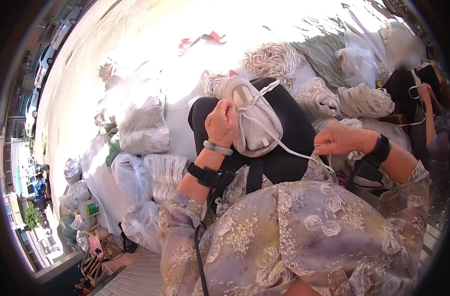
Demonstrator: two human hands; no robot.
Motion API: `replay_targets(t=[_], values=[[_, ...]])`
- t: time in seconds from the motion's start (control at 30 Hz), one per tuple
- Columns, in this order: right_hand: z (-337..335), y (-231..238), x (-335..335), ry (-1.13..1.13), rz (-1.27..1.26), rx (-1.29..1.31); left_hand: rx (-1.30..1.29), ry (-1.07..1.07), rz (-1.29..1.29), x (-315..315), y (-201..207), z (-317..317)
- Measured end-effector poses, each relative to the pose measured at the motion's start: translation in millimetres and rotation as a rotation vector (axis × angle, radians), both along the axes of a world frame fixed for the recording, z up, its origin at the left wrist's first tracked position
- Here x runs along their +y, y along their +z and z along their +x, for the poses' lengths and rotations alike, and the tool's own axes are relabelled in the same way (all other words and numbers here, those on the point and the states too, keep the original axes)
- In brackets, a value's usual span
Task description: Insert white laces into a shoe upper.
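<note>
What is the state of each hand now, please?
Left hand: closed, at the shoe; any grip is hidden.
Right hand: closed, fingertips near the lace; whether it holds it cannot be told.

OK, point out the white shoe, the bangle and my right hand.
White shoe (pixel 256 132): head view, middle of its visible surface.
Bangle (pixel 218 148): head view, its band.
Right hand (pixel 341 138): head view, its back.
</note>
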State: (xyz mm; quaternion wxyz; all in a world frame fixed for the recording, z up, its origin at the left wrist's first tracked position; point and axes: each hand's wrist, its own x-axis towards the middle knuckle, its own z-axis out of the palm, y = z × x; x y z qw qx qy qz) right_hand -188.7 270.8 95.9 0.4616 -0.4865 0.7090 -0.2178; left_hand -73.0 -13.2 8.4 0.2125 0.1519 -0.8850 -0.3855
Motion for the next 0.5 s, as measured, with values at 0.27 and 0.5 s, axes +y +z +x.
replay_targets(t=[0.27,0.5], values=[[1,-81,-135,-0.46,-0.519,0.29,-0.224,0.065,-0.086,-2,-20,-6],[1,-85,-131,-0.211,-0.401,0.183,-0.355,0.031,0.198,1,-20,-19]])
